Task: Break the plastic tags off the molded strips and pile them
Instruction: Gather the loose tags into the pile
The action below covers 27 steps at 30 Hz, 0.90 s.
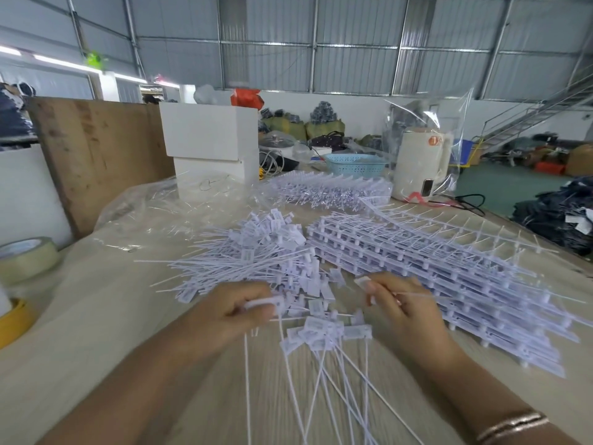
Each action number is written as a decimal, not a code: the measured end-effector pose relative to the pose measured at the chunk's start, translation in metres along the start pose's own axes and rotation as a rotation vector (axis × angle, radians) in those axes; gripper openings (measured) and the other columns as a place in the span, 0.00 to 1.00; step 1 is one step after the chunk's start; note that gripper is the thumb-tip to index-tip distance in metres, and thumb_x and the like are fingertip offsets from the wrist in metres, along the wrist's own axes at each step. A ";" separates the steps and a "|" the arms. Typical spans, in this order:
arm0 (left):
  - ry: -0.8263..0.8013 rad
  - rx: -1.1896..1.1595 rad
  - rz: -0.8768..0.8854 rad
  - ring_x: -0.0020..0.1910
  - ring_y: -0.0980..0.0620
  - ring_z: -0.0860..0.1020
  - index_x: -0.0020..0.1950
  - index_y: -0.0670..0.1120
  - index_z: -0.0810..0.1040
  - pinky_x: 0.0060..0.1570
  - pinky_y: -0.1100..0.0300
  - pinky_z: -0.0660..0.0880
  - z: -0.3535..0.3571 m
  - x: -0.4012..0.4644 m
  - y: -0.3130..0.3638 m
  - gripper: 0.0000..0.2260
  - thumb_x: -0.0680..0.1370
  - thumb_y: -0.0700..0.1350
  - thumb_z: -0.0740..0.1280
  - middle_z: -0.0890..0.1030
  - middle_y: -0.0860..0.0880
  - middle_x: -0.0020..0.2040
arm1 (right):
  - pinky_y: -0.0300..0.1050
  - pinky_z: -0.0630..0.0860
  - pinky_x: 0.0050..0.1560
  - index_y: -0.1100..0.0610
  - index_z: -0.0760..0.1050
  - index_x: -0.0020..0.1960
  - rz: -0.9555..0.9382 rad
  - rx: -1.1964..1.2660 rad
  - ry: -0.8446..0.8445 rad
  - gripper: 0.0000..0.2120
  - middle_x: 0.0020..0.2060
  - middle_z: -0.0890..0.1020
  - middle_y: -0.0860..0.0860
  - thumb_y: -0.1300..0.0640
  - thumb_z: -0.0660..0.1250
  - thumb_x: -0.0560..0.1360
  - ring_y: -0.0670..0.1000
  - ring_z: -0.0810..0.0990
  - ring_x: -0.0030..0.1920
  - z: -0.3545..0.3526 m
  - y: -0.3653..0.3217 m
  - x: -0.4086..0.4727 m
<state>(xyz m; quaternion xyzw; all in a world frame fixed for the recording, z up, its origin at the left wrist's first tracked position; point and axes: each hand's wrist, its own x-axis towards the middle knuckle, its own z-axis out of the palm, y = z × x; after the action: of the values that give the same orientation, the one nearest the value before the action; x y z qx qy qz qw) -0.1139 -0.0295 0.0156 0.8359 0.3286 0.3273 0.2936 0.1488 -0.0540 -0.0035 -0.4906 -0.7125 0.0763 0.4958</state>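
A pile of loose white plastic tags [256,252] with long thin tails lies in the middle of the table. To its right sits a stack of molded strips [433,268] with tags still attached. My left hand [237,309] grips a white strip piece, with thin tails hanging down from it. My right hand [398,306] pinches a single tag by its head, its tail pointing right. Between and below my hands hangs a bunch of tags [324,335] whose tails fan toward me.
More strips [330,191] lie at the back in clear plastic. A white box [208,139], a blue basket [356,163] and a white kettle [420,165] stand behind. Tape rolls [25,261] sit at the left. A wooden board [96,155] leans at back left.
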 end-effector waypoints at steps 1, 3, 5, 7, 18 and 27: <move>0.037 -0.066 -0.023 0.30 0.61 0.66 0.32 0.56 0.72 0.32 0.68 0.61 -0.004 -0.001 -0.002 0.10 0.74 0.48 0.63 0.68 0.57 0.29 | 0.52 0.72 0.47 0.48 0.79 0.43 -0.041 -0.089 0.018 0.14 0.35 0.80 0.42 0.49 0.57 0.79 0.44 0.78 0.38 -0.004 0.001 0.001; 0.052 -0.126 -0.046 0.32 0.58 0.68 0.32 0.53 0.71 0.35 0.65 0.63 -0.007 0.000 -0.003 0.10 0.73 0.45 0.60 0.70 0.56 0.30 | 0.45 0.68 0.51 0.43 0.74 0.59 -0.112 -0.294 -0.107 0.16 0.46 0.76 0.37 0.46 0.51 0.78 0.41 0.76 0.47 0.001 -0.002 0.001; 0.029 -0.047 -0.038 0.33 0.56 0.69 0.33 0.51 0.71 0.36 0.61 0.64 -0.002 0.002 -0.003 0.08 0.73 0.44 0.59 0.71 0.54 0.31 | 0.41 0.62 0.52 0.45 0.65 0.70 -0.179 -0.463 -0.262 0.20 0.55 0.73 0.42 0.51 0.54 0.79 0.44 0.72 0.54 0.015 -0.004 0.000; 0.023 0.041 -0.048 0.34 0.54 0.71 0.39 0.52 0.75 0.37 0.60 0.65 0.003 0.003 -0.003 0.07 0.72 0.44 0.59 0.74 0.53 0.33 | 0.40 0.58 0.50 0.46 0.58 0.74 -0.236 -0.518 -0.335 0.25 0.55 0.70 0.46 0.57 0.57 0.79 0.44 0.69 0.52 0.024 -0.009 -0.001; -0.013 0.026 -0.047 0.39 0.62 0.74 0.58 0.59 0.70 0.41 0.69 0.70 0.028 0.008 0.001 0.14 0.79 0.40 0.62 0.75 0.61 0.45 | 0.44 0.65 0.43 0.47 0.69 0.67 -0.351 -0.444 -0.239 0.25 0.49 0.78 0.45 0.53 0.58 0.70 0.45 0.76 0.47 0.017 -0.023 -0.006; 0.025 -0.018 -0.081 0.37 0.63 0.74 0.51 0.59 0.73 0.38 0.69 0.70 0.034 0.011 0.002 0.03 0.79 0.51 0.61 0.75 0.64 0.43 | 0.45 0.60 0.39 0.47 0.81 0.56 -0.560 -0.530 0.075 0.13 0.33 0.80 0.45 0.50 0.59 0.77 0.50 0.77 0.32 0.018 -0.019 -0.002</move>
<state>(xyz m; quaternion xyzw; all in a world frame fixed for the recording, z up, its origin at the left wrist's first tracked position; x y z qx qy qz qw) -0.0816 -0.0322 -0.0003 0.8152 0.3628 0.3284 0.3099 0.1230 -0.0584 -0.0024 -0.3906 -0.7954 -0.2670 0.3789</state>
